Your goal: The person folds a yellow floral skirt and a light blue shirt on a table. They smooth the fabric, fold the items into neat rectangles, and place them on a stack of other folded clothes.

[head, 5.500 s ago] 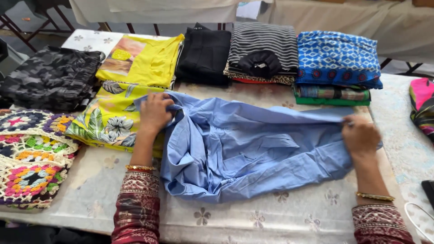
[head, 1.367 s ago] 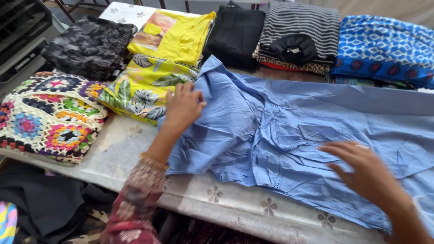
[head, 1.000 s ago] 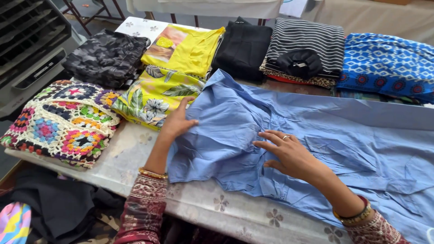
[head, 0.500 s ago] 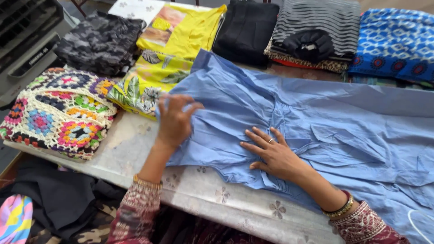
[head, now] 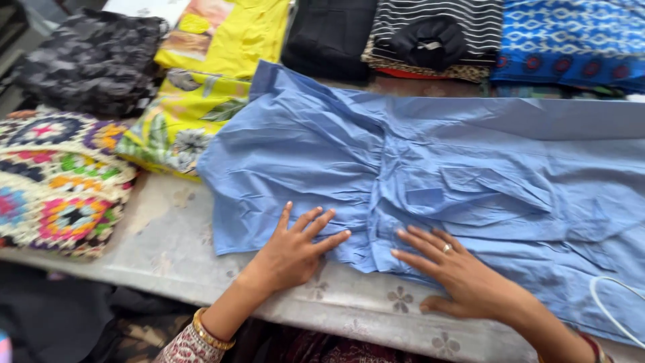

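Grip: none closed; both hands flat, fingers spread wide, holding nothing, palms pressing cloth.
Left hand [head: 295,249]: laid on near hem of blue shirt [head: 430,181], fingertips on fabric, heel on bare bench [head: 168,249]; looks placed to pin and smooth the edge.
Right hand [head: 457,275]: just right of left hand, also on shirt's near edge, ring on one finger; flat pose suits pressing out creases.
Blue shirt: spread open across bench, wrinkled at middle, collar end toward far left, chest pocket right of centre.
Floral yellow cloth [head: 181,121]: touching shirt's left edge, partly under it.
Crochet blanket [head: 60,181]: left of shirt, apart from it.
Yellow garment [head: 228,33]: beyond shirt, far left.
Black fold [head: 329,33]: beyond shirt, next to yellow garment.
Striped stack [head: 437,33]: beyond shirt, dark bundle on top.
Blue patterned cloth [head: 571,40]: beyond shirt, far right.
White cable [head: 611,309]: lying on shirt's near right corner.
Bangle [head: 211,331]: gold, on left wrist.
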